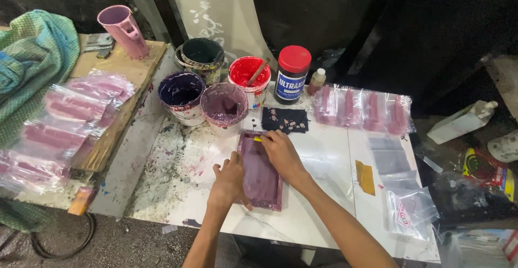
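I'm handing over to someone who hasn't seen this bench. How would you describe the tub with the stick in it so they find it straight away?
Start at the white table and look to its far edge, where a cluster of paint tubs stands. The one you want is the red tub, just left of the red-capped jar. It alone holds bright red paint and has a wooden stick leaning in it; its neighbours are purple or dark.

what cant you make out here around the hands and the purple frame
- Head view: yellow tool, mostly hidden by the right hand.
- Purple frame: left edge covered by the left hand.
- Dark pot: contents too dark.
- Clear bags: cut off by the lower edge.
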